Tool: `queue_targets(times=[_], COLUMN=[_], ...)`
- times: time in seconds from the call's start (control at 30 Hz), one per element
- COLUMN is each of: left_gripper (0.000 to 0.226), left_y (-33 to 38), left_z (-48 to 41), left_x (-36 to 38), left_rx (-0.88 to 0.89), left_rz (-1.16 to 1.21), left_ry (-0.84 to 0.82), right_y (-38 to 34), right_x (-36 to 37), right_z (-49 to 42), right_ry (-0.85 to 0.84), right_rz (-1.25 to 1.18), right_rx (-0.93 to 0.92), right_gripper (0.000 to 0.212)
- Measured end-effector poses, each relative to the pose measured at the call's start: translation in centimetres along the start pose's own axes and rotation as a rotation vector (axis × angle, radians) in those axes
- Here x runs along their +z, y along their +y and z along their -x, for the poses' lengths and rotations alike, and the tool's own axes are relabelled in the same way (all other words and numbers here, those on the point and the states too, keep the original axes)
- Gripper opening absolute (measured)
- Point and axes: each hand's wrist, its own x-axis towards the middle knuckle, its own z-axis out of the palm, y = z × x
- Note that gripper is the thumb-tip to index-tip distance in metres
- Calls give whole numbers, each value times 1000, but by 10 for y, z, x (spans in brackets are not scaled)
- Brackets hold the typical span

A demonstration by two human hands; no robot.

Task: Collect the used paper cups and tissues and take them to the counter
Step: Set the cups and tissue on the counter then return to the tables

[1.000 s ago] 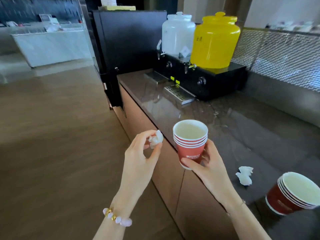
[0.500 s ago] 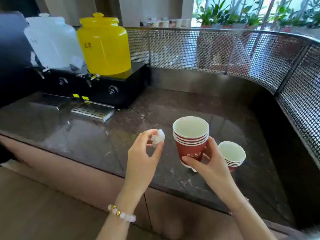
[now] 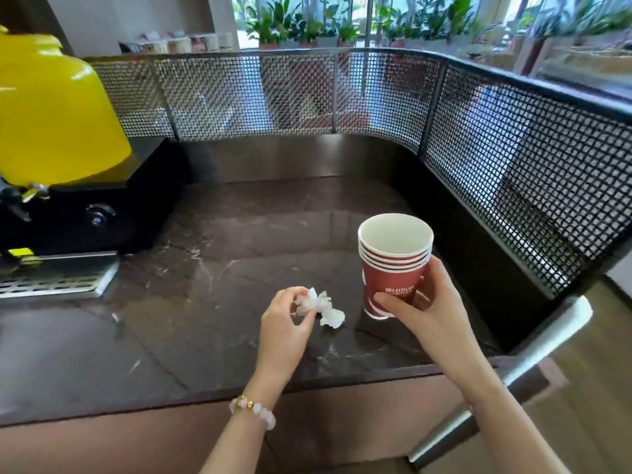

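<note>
Both hands work at a dark stone counter (image 3: 205, 268). The left hand (image 3: 284, 323) pinches a crumpled tissue (image 3: 307, 301) between thumb and fingertips, low over the surface. The right hand (image 3: 431, 313) curls thumb and fingers round a nested stack of red cups (image 3: 393, 265), held upright at the tissue's 3 o'clock, near the counter's right end. Whether the stack's base touches the stone cannot be told. A second wad (image 3: 333, 318) lies on the counter just beside the pinched tissue, at its 4 o'clock. A bead bracelet (image 3: 253, 410) circles the left wrist. At 10 o'clock from the hands a yellow dispenser (image 3: 51, 114) sits on a black base (image 3: 102, 213), with a metal drip tray (image 3: 54, 278) in front of it. A mesh screen (image 3: 307, 94) curves round the counter from 12 to 3 o'clock, with plants (image 3: 307, 25) beyond it.
</note>
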Motion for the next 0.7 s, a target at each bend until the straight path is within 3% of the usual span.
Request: queue_targets(times=[0.23,0.5,0.7], left_gripper=[24,23,37], left_y=[-29,-43,-42], left_z=[-3,-2,-4], left_x=[23,30,24], left_rx=[-83,-44,-9], left_rz=[-65,-279,-314], left_ry=[-95,-90,-120], right_y=[10,16,16], right_x=[-9,-10,-11], right_z=[1,-3,-12], right_ry=[59,34,4], right_rz=[3,-13,-23], right_rx=[6,3,-4], right_gripper=[75,73,68])
